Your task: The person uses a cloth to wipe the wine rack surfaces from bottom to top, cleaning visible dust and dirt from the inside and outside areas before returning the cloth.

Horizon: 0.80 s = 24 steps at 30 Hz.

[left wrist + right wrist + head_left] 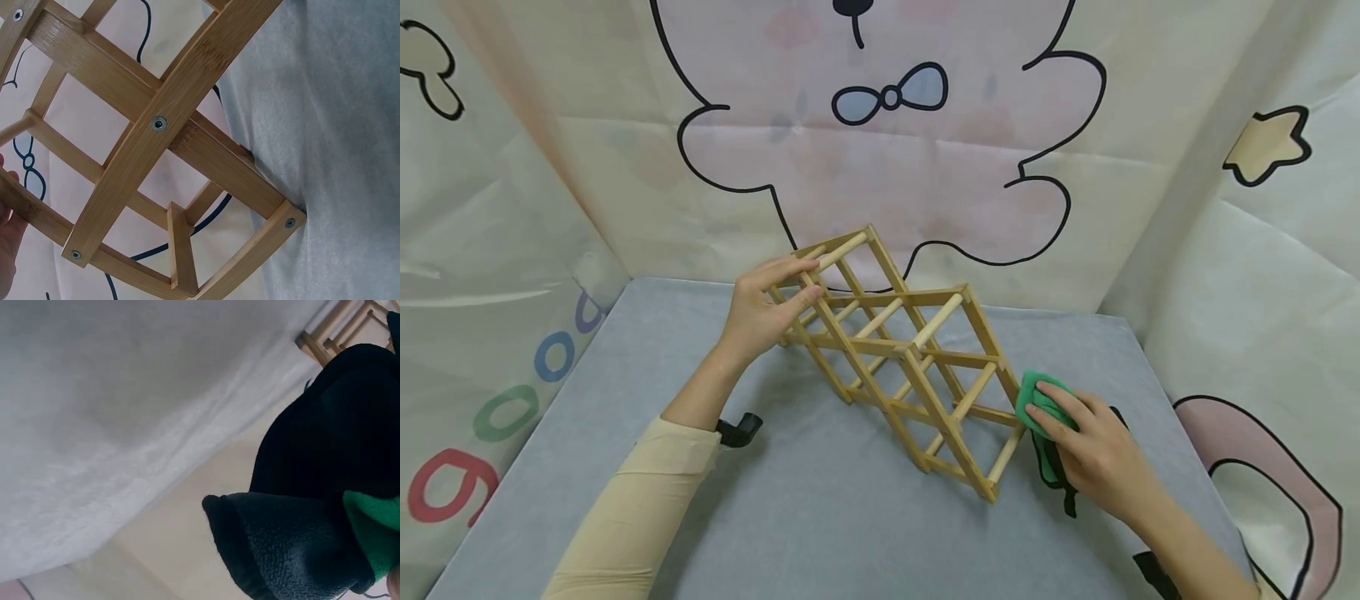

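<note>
Surveyed from the near edge outward in the head view. Noted between seven and eight o'clock: a cream fabric sleeve (pixel 640 517), with a short black strap piece (pixel 741 431) by the wrist. Found at four o'clock: the bare right hand (pixel 1093 450), fingers curled and pinching a bunched green plush cloth with black edging (pixel 1033 387), showing dark grey pile in the right wrist view. Held against or just beside the four o'clock end of a pale tan, diamond-latticed bamboo rack (pixel 937 322); cannot confirm contact. Located the rack at mid-view, running from four o'clock away to ten, above a pale blue-grey fabric tabletop (pixel 820 500); cannot tell how many of its feet bear on the fabric. Observed round metal fasteners (pixel 159 124) at its crossings in the left wrist view. Found at nine o'clock: the bare left hand (pixel 763 308), grasping the rack's far end between thumb and fingers. Recorded beyond, at twelve o'clock: a cream and pink printed backdrop (pixel 887 192) bearing a pale blue bow tie outlined in black (pixel 891 97). Judged the step in hand to be wiping the rack, with the left steadying and the right working; cannot establish how much is done. Judged the next move to call for a firm left grip, cloth pressed flat to the rail, and a stroke toward ten o'clock.
</note>
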Motion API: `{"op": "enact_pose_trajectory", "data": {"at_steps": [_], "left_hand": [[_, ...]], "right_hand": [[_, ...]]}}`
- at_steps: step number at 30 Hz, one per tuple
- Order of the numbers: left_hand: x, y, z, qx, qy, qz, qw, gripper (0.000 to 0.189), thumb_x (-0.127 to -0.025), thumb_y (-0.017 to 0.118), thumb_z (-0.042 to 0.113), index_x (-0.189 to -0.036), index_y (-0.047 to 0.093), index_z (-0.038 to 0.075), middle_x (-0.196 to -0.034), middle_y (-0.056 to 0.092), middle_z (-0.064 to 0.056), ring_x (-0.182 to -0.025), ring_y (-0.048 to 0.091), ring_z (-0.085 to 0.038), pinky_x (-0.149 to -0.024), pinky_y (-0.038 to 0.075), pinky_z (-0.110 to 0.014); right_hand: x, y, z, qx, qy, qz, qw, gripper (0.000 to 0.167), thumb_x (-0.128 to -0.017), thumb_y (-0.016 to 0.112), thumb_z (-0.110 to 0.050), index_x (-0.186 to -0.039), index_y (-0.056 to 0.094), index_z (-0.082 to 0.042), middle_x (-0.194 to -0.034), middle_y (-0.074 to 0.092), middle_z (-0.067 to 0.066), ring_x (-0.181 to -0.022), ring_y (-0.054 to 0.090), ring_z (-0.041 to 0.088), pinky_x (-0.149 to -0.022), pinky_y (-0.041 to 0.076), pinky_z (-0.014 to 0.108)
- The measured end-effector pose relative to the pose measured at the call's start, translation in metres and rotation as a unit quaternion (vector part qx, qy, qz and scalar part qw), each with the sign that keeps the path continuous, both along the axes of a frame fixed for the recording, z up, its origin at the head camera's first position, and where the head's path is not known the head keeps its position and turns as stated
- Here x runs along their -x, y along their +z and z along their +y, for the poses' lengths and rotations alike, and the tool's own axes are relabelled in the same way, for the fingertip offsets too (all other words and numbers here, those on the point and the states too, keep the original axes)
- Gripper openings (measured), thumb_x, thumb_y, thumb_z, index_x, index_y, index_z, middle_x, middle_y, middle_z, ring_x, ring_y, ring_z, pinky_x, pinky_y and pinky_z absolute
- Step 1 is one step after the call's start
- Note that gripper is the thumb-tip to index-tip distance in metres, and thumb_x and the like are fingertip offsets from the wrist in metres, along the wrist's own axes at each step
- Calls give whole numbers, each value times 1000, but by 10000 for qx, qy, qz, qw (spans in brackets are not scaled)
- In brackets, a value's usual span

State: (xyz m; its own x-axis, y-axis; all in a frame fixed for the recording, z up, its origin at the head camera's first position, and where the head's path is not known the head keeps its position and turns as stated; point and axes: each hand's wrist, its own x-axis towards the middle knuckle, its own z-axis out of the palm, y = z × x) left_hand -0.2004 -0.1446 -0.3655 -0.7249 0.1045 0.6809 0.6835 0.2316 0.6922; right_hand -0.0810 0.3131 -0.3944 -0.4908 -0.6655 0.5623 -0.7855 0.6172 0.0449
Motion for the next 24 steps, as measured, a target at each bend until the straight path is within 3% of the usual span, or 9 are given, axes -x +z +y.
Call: {"op": "enact_pose_trajectory", "data": {"at_steps": [6, 13, 18, 24], "left_hand": [[0, -2, -1, -5, 42, 10, 10000, 36, -85, 83, -6, -120, 77, -1, -122, 74, -17, -127, 61, -41, -111, 46, -48], [1, -2, 1, -8, -10, 13, 10000, 37, -86, 83, -5, -122, 77, 0, -124, 73, -16, -130, 59, -43, -113, 44, -49], [1, -2, 1, -18, -17, 23, 10000, 37, -86, 83, -5, -122, 76, 0, -125, 73, -16, -128, 60, -42, -112, 45, -50], [0, -2, 1, -53, -3, -19, 10000, 36, -86, 82, -6, -122, 76, 0, -126, 72, -17, -127, 61, -39, -111, 45, -51]], "right_hand": [[15, 7, -12, -51, 57, -202, 9998, 49, -114, 31, -25, -128, 72, -3, -141, 60, 24, -105, 60, 42, -75, 56, 55], [30, 16, -25, 222, 210, -8, 9995, 47, -114, 34, -24, -127, 72, -2, -139, 60, 26, -104, 59, 45, -76, 56, 58], [32, 22, -32, 43, 255, -48, 9997, 47, -113, 33, -23, -127, 72, -2, -141, 59, 26, -105, 59, 45, -79, 56, 57], [25, 23, -44, -208, 533, 102, 9983, 45, -111, 33, -14, -124, 74, -1, -136, 62, 26, -100, 62, 41, -75, 58, 52]]}}
